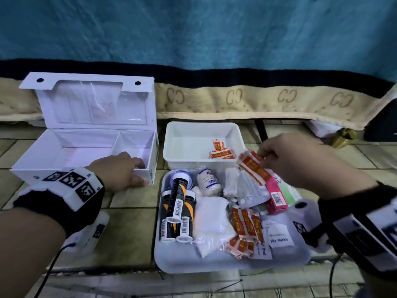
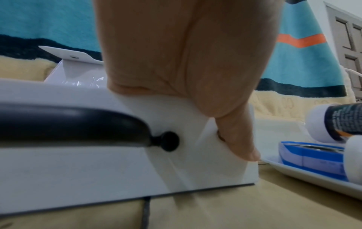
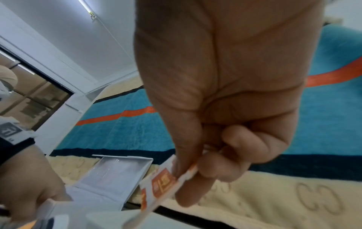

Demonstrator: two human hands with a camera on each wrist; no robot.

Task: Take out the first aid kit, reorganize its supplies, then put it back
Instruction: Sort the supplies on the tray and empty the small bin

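On the tiled floor (image 1: 133, 222), against a teal blanket (image 1: 193, 29), the white first aid kit (image 1: 71, 153) stood with its lid up and both compartments bare. Just right of the kit lay a flat white tray (image 1: 171, 261) heaped with supplies, and behind the tray, also right of the kit, sat a deeper white tub (image 1: 182, 136) holding a few red-and-white plaster strips (image 1: 221, 150). On the tray, nearest the kit, lay three black-and-orange tubes (image 1: 177, 211); farther from it were a crepe bandage roll (image 1: 208, 179), a bag of cotton (image 1: 211, 218), more plasters, alcohol pads (image 1: 278, 236) and a pink box (image 1: 277, 195). The left hand (image 1: 120, 171) gripped the kit's front right corner, fingers curled over the rim and thumb pressed on the front wall. The right hand (image 1: 300, 160), well right of the kit above the tray, pinched a plaster strip (image 1: 254, 166) between thumb and fingertips.
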